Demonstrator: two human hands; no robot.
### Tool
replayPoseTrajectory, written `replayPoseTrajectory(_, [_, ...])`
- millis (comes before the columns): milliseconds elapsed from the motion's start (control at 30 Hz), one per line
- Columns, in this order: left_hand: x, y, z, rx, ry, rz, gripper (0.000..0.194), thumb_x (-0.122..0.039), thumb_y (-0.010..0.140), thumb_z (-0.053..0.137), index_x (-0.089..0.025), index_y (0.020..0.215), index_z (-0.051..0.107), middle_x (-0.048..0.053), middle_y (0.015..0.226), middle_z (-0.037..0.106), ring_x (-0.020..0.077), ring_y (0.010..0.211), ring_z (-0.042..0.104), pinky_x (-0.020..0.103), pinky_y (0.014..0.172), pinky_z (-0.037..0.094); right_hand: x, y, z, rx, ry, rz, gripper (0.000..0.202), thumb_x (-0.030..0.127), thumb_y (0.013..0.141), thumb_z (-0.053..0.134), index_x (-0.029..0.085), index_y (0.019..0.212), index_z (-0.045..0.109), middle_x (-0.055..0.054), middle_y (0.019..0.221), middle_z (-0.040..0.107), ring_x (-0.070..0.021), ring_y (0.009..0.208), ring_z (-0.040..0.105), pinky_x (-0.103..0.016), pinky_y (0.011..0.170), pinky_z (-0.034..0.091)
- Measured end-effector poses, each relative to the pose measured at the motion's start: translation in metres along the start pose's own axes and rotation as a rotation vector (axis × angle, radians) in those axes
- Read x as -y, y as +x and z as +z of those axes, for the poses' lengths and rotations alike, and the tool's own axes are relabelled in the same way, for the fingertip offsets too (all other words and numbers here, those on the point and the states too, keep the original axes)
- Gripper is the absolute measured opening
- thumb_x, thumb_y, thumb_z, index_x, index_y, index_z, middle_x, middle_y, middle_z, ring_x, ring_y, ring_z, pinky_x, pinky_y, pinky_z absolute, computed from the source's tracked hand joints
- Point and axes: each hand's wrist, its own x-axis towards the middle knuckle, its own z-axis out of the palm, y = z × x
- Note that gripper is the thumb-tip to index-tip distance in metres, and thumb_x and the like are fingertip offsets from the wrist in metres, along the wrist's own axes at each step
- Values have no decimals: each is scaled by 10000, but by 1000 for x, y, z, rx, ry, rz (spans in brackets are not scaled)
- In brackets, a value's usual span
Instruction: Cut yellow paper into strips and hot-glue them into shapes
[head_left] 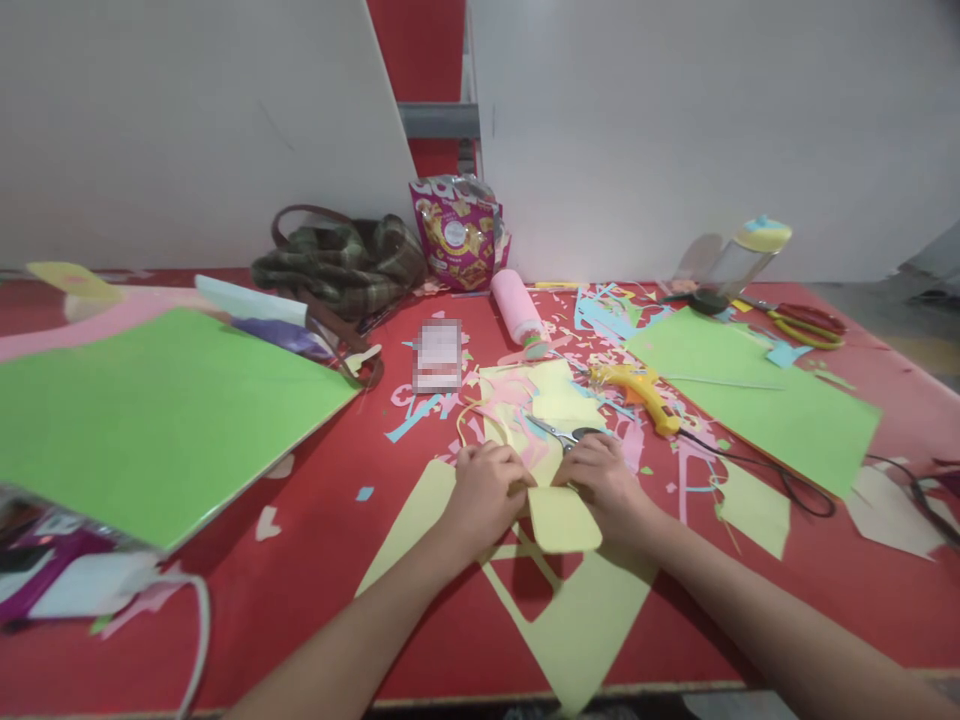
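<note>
Both of my hands hold a small yellow paper piece (565, 520) with rounded corners by its far edge. My left hand (491, 492) pinches its left side, fingers curled. On the other side, my right hand (604, 480) is closed on the far right corner. Under them lies a larger yellow sheet (574, 655) with cut-out openings showing the red table (300, 610). A pair of scissors (553, 432) rests just beyond my fingers, its handles partly hidden by my right hand. Yellow paper scraps (562, 393) lie past the scissors.
A yellow glue gun (637, 390) with a black cord lies right of centre. Green sheets (180, 420) are at both sides. Further back stand a pink bottle (517, 308), a snack bag (457, 235), a plaid bag (345, 262) and a clear bottle (750, 262). Red-handled scissors (810, 322) lie far right.
</note>
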Motion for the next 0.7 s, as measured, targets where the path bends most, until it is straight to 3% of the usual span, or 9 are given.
replayPoseTrajectory(267, [0, -1, 1, -7, 13, 34, 171, -213, 711, 501, -232, 620, 644, -1, 694, 580, 166, 769, 471, 370, 746, 225, -3, 0, 4, -10, -6, 15, 121, 106, 698, 523, 188, 642, 593, -6, 672, 600, -150, 704, 469, -347, 757, 290])
replayPoseTrajectory(700, [0, -3, 5, -45, 34, 68, 182, -200, 711, 485, -244, 634, 644, -17, 681, 561, 144, 737, 467, 342, 732, 222, 4, -3, 1, -10, -48, 20, 158, 70, 696, 479, 181, 641, 579, -4, 620, 567, -144, 668, 456, -360, 773, 267])
